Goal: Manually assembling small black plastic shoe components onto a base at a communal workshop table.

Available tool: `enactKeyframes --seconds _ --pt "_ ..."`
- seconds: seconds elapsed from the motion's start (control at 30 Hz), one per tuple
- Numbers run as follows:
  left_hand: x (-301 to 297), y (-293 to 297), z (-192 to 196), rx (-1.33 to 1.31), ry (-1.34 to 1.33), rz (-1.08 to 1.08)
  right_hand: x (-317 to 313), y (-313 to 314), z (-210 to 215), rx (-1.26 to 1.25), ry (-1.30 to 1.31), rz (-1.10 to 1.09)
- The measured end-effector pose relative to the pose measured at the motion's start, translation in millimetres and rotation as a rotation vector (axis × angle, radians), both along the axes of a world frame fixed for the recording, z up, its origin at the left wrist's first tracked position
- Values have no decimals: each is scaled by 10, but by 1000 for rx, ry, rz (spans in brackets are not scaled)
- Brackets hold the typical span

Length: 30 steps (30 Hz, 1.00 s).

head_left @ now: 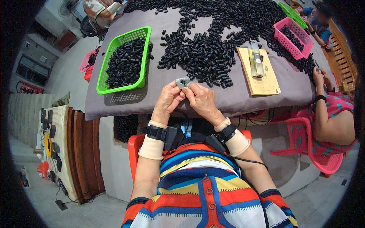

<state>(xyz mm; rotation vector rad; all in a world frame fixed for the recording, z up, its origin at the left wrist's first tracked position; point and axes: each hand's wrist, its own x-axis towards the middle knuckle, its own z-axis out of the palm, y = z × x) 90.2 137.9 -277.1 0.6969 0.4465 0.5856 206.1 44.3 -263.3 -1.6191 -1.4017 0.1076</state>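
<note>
both hands meet at the centre of the frame, just above the near edge of the grey-clothed table (228, 104). the left hand (167, 99) and the right hand (203, 99) pinch one small grey piece (183, 82) between their fingertips, each grasping a side of it, so it sits just over the cloth, near the lower fringe of the big heap of small black parts (213, 49).

that heap spreads across the upper middle of the frame and runs up to the top edge. open cloth lies in a band along the near edge, to the left and right of the hands, and between the heap and the green basket (140, 57) at upper left, which is filled with black parts and sits close to the table's left edge. a pink basket (294, 38) stands at upper right with a few black parts inside; a second green basket (291, 13) shows behind it.

a flat tan card package (260, 76), rectangular, lies right of centre with a clear, narrow blister strip (256, 60) on it and small dark marks too small to make out.

at the far right another person's hands (321, 76) work at the table's right edge, seated on a pink chair (319, 152). under the hands, a red chair (135, 146) edge shows.
</note>
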Motion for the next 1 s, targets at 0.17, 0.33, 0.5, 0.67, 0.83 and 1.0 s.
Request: enactKeyframes --seconds 0.17,0.33,0.5,0.67,0.83,1.0 --pt "-15 30 -16 10 20 -18 0 6 2 20 3 8" --pt "-1 -8 17 -8 6 -11 7 -11 17 13 7 5" --pt "3 5 20 -3 9 -13 -1 5 2 29 -2 -6" --pt "2 -4 12 12 26 -11 -12 6 1 24 -10 -23" --pt "-28 -5 24 -33 -16 -24 21 -14 -8 51 3 22" --pt "-38 13 -4 -25 -75 -60 27 -20 -5 47 -21 29"
